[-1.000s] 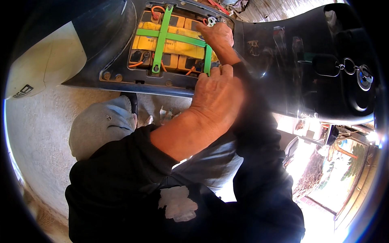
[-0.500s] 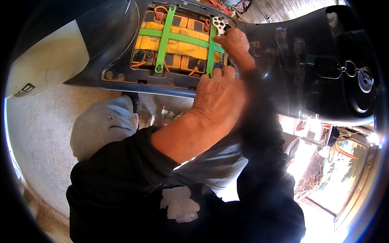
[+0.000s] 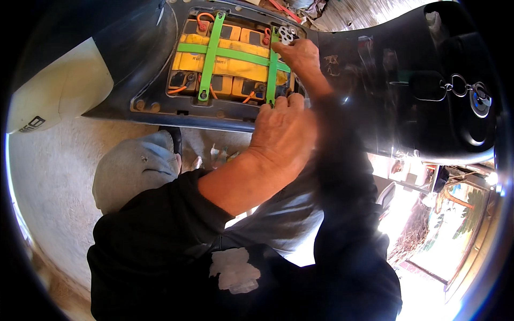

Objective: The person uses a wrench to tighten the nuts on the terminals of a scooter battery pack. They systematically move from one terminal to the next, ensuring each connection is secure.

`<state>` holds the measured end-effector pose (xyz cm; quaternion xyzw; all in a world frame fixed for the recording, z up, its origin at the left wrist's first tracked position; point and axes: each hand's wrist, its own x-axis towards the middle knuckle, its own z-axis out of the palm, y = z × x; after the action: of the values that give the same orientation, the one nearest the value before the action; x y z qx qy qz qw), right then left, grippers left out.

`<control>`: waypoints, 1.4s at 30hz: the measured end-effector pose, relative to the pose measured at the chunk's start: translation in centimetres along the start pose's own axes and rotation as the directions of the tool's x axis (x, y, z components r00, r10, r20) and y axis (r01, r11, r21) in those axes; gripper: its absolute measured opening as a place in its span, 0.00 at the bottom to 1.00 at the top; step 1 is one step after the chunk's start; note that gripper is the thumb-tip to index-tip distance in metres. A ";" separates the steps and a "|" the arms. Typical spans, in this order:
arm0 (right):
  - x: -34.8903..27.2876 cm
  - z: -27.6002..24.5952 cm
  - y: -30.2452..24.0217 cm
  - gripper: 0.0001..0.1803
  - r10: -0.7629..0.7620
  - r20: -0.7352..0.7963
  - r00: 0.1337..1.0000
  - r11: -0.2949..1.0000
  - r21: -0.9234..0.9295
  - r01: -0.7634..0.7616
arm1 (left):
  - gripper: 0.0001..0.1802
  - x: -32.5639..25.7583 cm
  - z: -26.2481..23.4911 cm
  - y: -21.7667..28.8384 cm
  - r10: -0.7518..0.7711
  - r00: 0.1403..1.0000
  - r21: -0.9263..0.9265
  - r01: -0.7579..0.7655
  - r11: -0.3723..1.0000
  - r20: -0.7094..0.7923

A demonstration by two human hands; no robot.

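Observation:
Over the near right corner of the battery compartment [image 3: 155,114], my left hand [image 3: 281,125] is closed with bent fingers beside the lower end of a green metal strap [image 3: 272,80]. Its fingertips, and anything in them, are hidden. Farther back, my right hand [image 3: 302,56] is closed at that strap's upper end, gripping a silver metal tool with several round holes [image 3: 285,35]; its thumb side lies by the strap. Under the straps sit several yellow-orange batteries [image 3: 227,84] with orange and red wires. A second upright strap [image 3: 210,59] and a long crosswise strap [image 3: 241,54] cross them.
The compartment lies in a black scooter body [image 3: 369,101], whose key ring [image 3: 458,85] hangs at the right. A cream panel [image 3: 64,88] is at the left. My knee in grey cloth [image 3: 134,171] rises below the compartment, with scraps [image 3: 218,152] on the floor beside it.
The silver tool has turned slightly with my right hand at the strap's upper end. My left hand stays at the lower end. The whole view has shifted a little.

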<state>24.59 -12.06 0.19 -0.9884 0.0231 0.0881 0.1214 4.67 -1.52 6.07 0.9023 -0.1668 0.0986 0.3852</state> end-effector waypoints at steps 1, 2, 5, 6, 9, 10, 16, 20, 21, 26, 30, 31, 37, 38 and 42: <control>0.2 0.4 -0.1 0.38 0.004 0.010 1.000 1.000 0.005 -0.004 | 0.07 0.0 0.1 0.0 0.004 1.000 0.005 -0.004 1.000 0.002; 0.4 0.7 -0.3 0.38 0.008 0.019 1.000 1.000 0.009 -0.008 | 0.07 0.0 0.1 0.1 0.008 1.000 0.010 -0.008 1.000 0.004; 0.2 1.1 -1.0 0.36 0.027 0.025 0.999 1.000 0.007 -0.027 | 0.07 0.0 0.2 -0.1 0.012 1.000 0.030 -0.012 0.999 0.014; 0.1 1.2 -1.5 0.36 0.044 0.014 0.999 0.999 0.004 -0.045 | 0.07 0.0 0.1 -0.1 0.009 1.000 0.040 -0.010 0.999 0.017; -0.6 1.6 -2.9 0.34 0.074 -0.011 0.997 0.997 0.007 -0.074 | 0.06 -0.1 -0.1 -0.2 0.000 1.000 0.041 0.000 0.999 0.005; -0.8 1.7 -3.3 0.33 0.083 -0.020 0.996 0.997 0.005 -0.083 | 0.06 -0.2 -0.1 -0.3 -0.004 1.000 0.030 0.004 1.000 0.001; -1.4 1.1 -4.9 0.29 0.142 0.046 0.989 0.987 0.068 -0.145 | 0.06 -0.1 -0.2 -0.1 -0.006 1.000 0.044 0.006 0.999 0.004; -1.6 0.7 -5.3 0.30 0.124 0.050 0.991 0.990 0.062 -0.127 | 0.06 -0.1 -0.2 -0.3 -0.002 1.000 0.033 0.003 0.999 -0.022; -1.4 0.9 -5.6 0.31 0.133 0.048 0.990 0.989 0.064 -0.136 | 0.06 -0.2 -0.3 -0.4 -0.006 1.000 0.033 0.007 0.999 -0.029; -0.5 0.9 -4.3 0.35 0.170 -0.016 0.985 0.982 0.088 -0.168 | 0.07 0.2 -0.2 -0.2 0.014 1.000 0.014 -0.013 1.000 -0.026; -1.2 1.3 -6.2 0.33 0.161 0.047 0.986 0.984 0.069 -0.164 | 0.07 -0.4 -0.6 -0.8 -0.028 0.999 0.043 0.029 0.999 -0.027; -1.2 1.2 -6.2 0.33 0.168 0.039 0.985 0.983 0.065 -0.170 | 0.07 -0.3 -0.6 -0.8 -0.028 0.999 0.044 0.029 0.999 -0.024; -0.7 1.1 -6.4 0.33 0.235 0.029 0.971 0.964 0.119 -0.237 | 0.05 -0.1 -1.0 -0.6 -0.036 0.999 0.041 0.037 0.998 -0.028; -0.5 1.1 -6.3 0.33 0.250 0.036 0.968 0.959 0.130 -0.253 | 0.05 -0.1 -1.1 -0.6 -0.033 0.999 0.035 0.034 0.999 -0.034; -0.3 0.9 -7.0 0.32 0.229 0.069 0.971 0.965 0.116 -0.236 | 0.05 -0.1 -1.6 -1.0 -0.047 0.998 0.014 0.048 0.999 -0.052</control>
<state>24.59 -5.06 1.08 -0.9667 0.1410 0.1272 0.1716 4.82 0.33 6.51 0.9060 -0.1346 0.1142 0.3846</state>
